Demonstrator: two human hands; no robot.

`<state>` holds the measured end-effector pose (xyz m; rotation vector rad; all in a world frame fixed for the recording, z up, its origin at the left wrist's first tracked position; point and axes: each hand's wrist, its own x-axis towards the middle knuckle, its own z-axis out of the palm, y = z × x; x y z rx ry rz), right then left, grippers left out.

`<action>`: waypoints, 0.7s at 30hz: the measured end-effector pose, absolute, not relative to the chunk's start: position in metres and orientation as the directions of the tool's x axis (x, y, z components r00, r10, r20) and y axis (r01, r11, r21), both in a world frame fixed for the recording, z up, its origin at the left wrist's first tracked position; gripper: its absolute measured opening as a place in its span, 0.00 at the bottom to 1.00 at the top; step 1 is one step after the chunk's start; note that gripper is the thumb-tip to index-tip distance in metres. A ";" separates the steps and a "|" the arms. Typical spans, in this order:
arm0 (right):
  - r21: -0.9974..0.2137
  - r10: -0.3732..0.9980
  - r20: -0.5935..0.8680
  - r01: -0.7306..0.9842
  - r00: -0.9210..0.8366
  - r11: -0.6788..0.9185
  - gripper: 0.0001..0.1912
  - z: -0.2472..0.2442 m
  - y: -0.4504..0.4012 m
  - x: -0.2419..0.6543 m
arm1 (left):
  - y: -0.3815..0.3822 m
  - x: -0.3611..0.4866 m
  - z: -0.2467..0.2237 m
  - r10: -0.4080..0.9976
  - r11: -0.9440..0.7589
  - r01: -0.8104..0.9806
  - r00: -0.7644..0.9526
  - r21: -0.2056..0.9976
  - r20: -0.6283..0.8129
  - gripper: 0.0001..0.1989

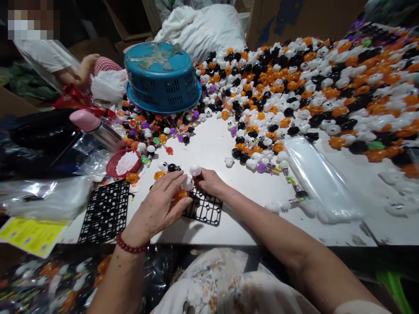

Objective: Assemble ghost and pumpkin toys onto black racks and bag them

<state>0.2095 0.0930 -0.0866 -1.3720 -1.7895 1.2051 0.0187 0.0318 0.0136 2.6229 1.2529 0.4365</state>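
A black grid tray (211,210) lies on the white table in front of me. My left hand (163,203) reaches over its left part, fingers stretched and the thumb apart, beside an orange piece (180,196) and a white piece (187,183). It partly covers these pieces. My right hand (209,181) is at the tray's far edge, its fingers closed on a white round-topped piece (195,170). A black piece (173,167) and another orange piece (159,175) show just beyond my left hand.
Heaps of orange, black and white pieces (281,87) cover the back and right. An upturned blue basket (163,83), a red basket (110,168), stacked black grids (104,211) and clear bags (322,179) lie around. A person's arm (73,76) is at the back left.
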 end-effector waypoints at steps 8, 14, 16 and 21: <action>-0.690 0.888 0.009 0.640 -0.459 0.338 0.12 -0.084 0.095 0.210 | 0.032 0.019 0.015 0.776 -0.628 0.721 0.607 0.293 0.169 0.28; -0.638 0.892 -0.007 0.689 -0.453 0.345 0.13 -0.081 0.094 0.209 | 0.034 0.016 0.015 0.771 -0.634 0.719 0.616 0.286 0.161 0.29; -0.638 0.896 -0.003 0.691 -0.444 0.340 0.12 -0.081 0.094 0.209 | 0.034 0.015 0.014 0.770 -0.636 0.718 0.616 0.284 0.165 0.30; -0.693 0.891 0.049 0.627 -0.452 0.356 0.10 -0.086 0.099 0.210 | 0.034 0.015 0.013 0.770 -0.636 0.717 0.613 0.284 0.178 0.30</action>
